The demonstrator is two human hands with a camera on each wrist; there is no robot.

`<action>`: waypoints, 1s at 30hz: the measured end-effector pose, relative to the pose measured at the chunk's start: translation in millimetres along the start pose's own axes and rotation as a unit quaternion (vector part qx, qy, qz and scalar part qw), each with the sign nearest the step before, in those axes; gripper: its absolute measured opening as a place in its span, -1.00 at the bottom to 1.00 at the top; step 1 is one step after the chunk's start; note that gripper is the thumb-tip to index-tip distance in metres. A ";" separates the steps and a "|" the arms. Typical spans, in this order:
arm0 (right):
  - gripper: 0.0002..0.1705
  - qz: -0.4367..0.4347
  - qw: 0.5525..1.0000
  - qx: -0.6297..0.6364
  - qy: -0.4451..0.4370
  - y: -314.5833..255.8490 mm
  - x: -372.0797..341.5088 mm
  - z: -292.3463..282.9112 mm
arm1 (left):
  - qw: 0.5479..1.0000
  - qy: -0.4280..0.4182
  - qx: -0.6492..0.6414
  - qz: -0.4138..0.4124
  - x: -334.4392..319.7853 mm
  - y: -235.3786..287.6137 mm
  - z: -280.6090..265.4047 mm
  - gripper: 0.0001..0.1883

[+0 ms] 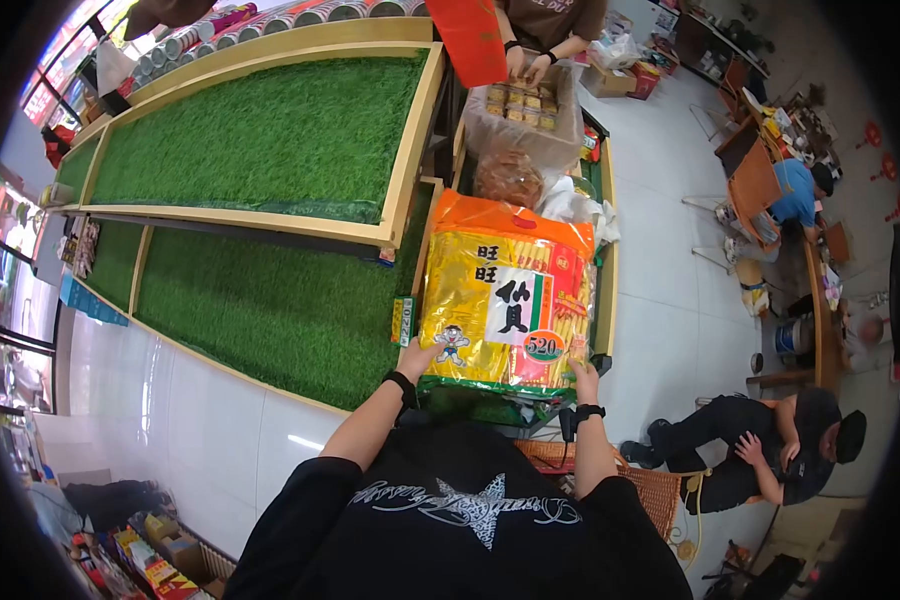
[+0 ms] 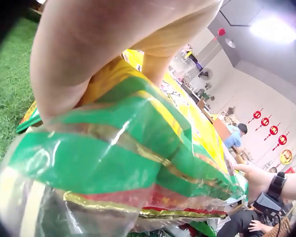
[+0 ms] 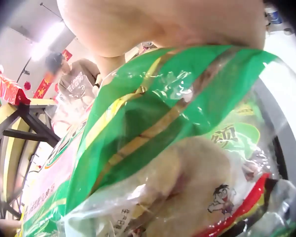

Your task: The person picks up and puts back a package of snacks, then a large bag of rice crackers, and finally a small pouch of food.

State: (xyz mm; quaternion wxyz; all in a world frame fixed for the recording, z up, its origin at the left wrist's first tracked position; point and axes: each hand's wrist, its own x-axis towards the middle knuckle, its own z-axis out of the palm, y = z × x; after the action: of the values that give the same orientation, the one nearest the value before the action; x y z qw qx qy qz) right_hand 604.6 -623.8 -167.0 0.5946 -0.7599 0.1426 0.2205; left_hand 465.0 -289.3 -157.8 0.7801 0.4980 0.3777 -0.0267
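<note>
A large yellow, orange and red bag of rice crackers lies in front of me in the head view, its printed face up. My left hand grips its near left corner, thumb on top of the printed face. At the near right corner my right hand grips the bag the same way. The left wrist view shows the bag's green, crinkled bottom edge under the left hand. In the right wrist view the right hand is over the green edge, and clear plastic hangs below it.
Beyond the bag stand a reddish-brown plastic-wrapped pack and a lined bin of small packs, where another person's hands reach in. Two-tier green turf shelves flank the left. A person in black sits at the right.
</note>
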 end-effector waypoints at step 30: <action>-0.73 -0.265 0.944 0.031 -0.193 -103.8 -9.9 392.6 | 0.994 0.056 0.042 0.081 76.6 137.3 -168.0 -0.48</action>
State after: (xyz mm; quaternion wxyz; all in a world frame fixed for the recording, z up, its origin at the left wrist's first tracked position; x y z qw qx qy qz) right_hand 580.8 -218.6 -151.5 0.6712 -0.6940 -0.1748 0.1930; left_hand 482.5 -60.8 -137.8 0.7359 0.5598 0.3778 0.0481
